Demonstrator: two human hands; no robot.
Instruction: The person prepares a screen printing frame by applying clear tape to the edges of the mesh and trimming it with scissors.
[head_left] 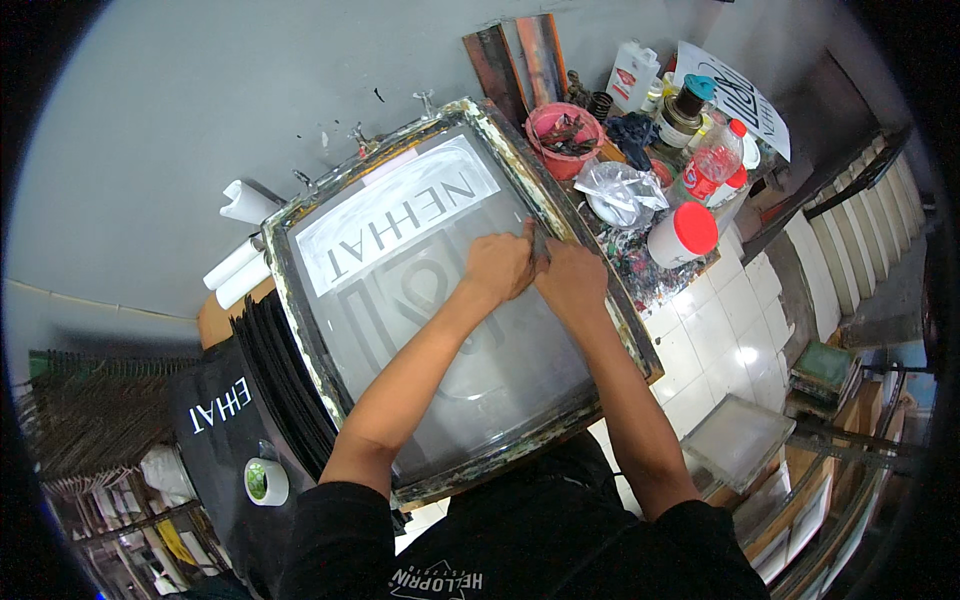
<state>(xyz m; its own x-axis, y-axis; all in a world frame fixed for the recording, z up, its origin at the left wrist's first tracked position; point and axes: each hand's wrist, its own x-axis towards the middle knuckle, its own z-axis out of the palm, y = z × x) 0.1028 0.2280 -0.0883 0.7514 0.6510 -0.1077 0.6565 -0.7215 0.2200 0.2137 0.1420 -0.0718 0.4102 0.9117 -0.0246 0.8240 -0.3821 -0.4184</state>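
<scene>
Nearest the camera, a roll of tape [266, 481] was seen lying on a black printed fabric [222, 420] at the lower left, beside a stack of black sheets [285, 370] tucked under the left edge of a screen-printing frame [310, 340]. The frame, with a worn, paint-stained border and a translucent mesh bearing a mirrored stencil design, was positioned flat in front of the person, and both forearms were extended across it. The left hand [497, 265] and the right hand [572, 278] were placed close together at the right part of the mesh, just inside the frame's right rail. The fingers of both hands were curled tightly around a squeegee [538, 243], a narrow dark tool gripped between them with its edge set against the mesh; only a small part of it was visible. Just beyond the frame's right rail, a paint-spattered counter [650, 275] was seen carrying a white tub with a red lid [680, 233], a clear plastic bag [620, 190] and a red bucket [565, 135] filled with dark tools. Farther back, a plastic bottle with a red cap [712, 160], a white jug [632, 75] and a printed sheet [735, 95] were located near the grey wall.
</scene>
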